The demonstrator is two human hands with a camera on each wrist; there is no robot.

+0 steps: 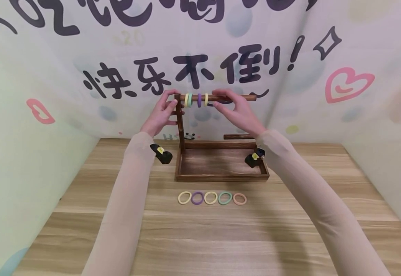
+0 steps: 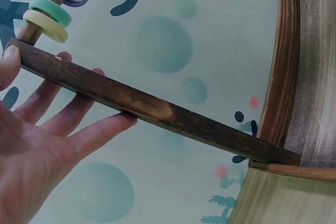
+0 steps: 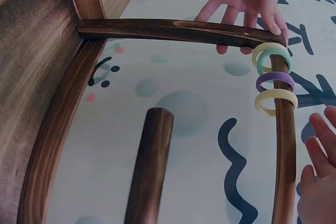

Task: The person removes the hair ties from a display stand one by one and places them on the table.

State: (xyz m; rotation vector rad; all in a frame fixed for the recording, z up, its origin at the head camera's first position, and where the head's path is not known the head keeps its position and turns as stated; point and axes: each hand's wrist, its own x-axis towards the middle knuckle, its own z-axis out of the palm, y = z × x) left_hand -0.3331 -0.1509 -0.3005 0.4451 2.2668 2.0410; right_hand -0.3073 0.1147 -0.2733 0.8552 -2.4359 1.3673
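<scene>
My left hand (image 1: 160, 115) grips the top of the dark wooden upright post (image 2: 121, 95), thumb at its upper end and fingers spread behind it. A horizontal wooden bar (image 1: 228, 98) runs right from the post's top. Ring-shaped hair ties hang on it: a yellow hair tie (image 2: 47, 27) and a green hair tie (image 2: 51, 11) together near the post, then a purple hair tie (image 1: 199, 100), then another yellow hair tie (image 1: 206, 100). Just right of that last one is my right hand (image 1: 236, 109), fingers relaxed and holding nothing. The right wrist view shows its fingers (image 3: 317, 150) apart from the ties.
The post rises from a shallow wooden tray (image 1: 221, 178) at the table's back. A second, lower bar (image 3: 149, 166) stands at its right side. In front, a row of yellow, purple, green and peach hair ties (image 1: 197, 203) lies on the table (image 1: 200, 237). A printed wall cloth (image 1: 152, 46) hangs behind.
</scene>
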